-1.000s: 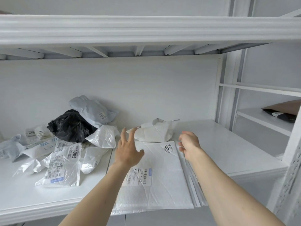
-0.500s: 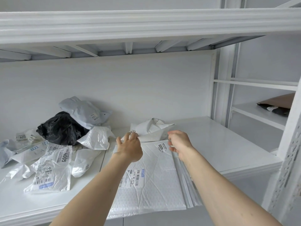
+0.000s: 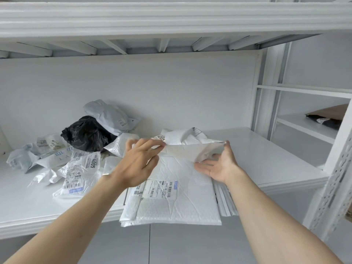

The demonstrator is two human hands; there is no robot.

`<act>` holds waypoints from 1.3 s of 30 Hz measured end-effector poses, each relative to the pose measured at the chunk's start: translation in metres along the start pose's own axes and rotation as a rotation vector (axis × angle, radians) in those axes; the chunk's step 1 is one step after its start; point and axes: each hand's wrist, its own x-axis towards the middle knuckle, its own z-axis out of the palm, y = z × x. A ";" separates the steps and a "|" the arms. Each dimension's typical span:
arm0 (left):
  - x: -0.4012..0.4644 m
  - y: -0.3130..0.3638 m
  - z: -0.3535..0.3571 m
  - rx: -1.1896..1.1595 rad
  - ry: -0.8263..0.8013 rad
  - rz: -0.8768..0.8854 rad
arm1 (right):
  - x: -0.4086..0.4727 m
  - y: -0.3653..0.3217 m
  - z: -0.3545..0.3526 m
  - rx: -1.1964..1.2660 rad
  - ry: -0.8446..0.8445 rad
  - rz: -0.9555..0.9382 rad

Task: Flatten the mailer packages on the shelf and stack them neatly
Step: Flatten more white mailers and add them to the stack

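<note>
A crumpled white mailer [image 3: 187, 144] is lifted above a flat stack of white bubble mailers [image 3: 177, 199] that overhangs the shelf's front edge. My left hand [image 3: 139, 164] pinches the crumpled mailer's left edge between thumb and fingers. My right hand [image 3: 219, 164] holds its right end, thumb on top and palm open beneath. A loose heap lies to the left: a black bag [image 3: 86, 134], a grey mailer [image 3: 112, 117] and clear labelled bags [image 3: 82, 172].
The white shelf [image 3: 266, 159] runs right to an upright post [image 3: 337, 178]. Another shelf board [image 3: 171, 18] hangs low overhead. A side shelf at the right holds a brown and a dark package [image 3: 327, 117].
Both hands reached back to the crumpled white mailer behind the stack, took hold of it and lifted it forward over the stack. The view also shifted slightly.
</note>
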 end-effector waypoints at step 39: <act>0.021 -0.009 0.091 -0.305 -0.390 -0.580 | 0.022 0.041 0.069 -2.041 -0.045 -0.496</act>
